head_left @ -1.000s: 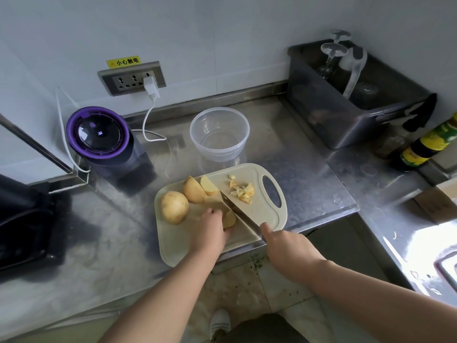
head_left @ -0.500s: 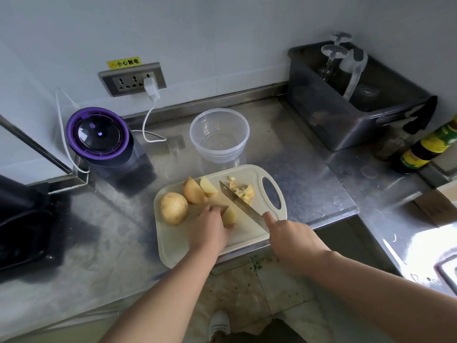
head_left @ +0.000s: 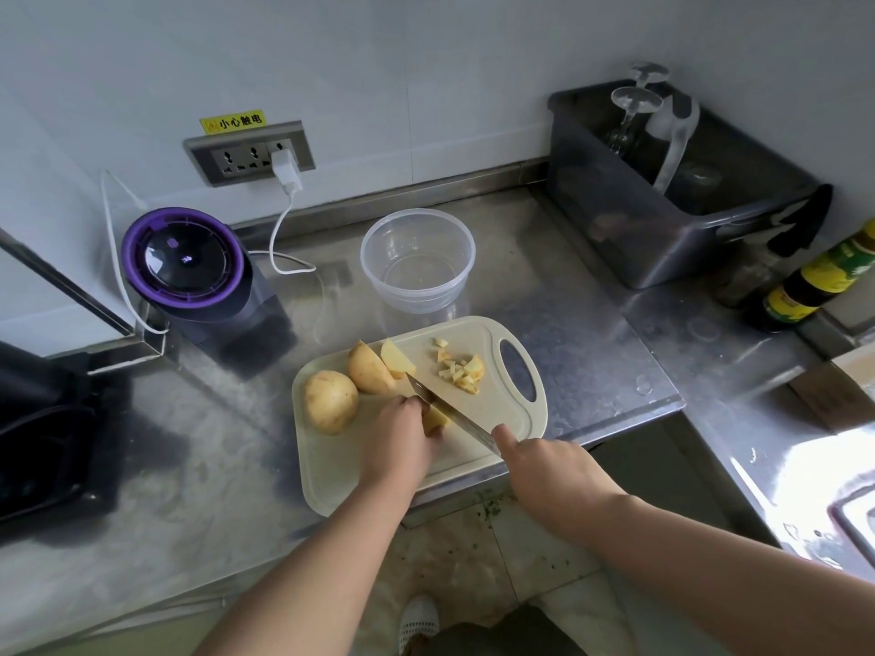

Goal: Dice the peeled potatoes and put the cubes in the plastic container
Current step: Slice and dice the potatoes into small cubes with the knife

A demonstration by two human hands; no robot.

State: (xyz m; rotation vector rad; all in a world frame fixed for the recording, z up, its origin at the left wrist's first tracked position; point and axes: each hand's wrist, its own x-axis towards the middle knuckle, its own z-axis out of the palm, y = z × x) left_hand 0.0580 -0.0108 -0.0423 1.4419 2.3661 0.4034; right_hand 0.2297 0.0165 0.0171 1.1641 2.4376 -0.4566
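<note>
We curled our left hand [head_left: 400, 442] fingers over a pale, wet-looking potato piece [head_left: 436, 419], steadying it on the matte cutting board [head_left: 341, 466]. Our right hand [head_left: 544, 471] gripped the knife [head_left: 445, 409], forefinger along the spine for control. Rough cubes [head_left: 461, 369] lay on the board, near the clear round plastic container [head_left: 407, 298].

The cutting board [head_left: 331, 471] lies on the counter [head_left: 592, 352], at its front edge. The container [head_left: 416, 295] stands directly behind the board. On the board:

- **Left:** whole potato [head_left: 330, 401].
- **Behind it, to the right:** half potato [head_left: 369, 369] and wedge [head_left: 397, 359].
- **Right:** cubes [head_left: 461, 369].

The knife [head_left: 445, 409] crosses the middle, with the cut piece [head_left: 434, 419] touching its left side.
</note>
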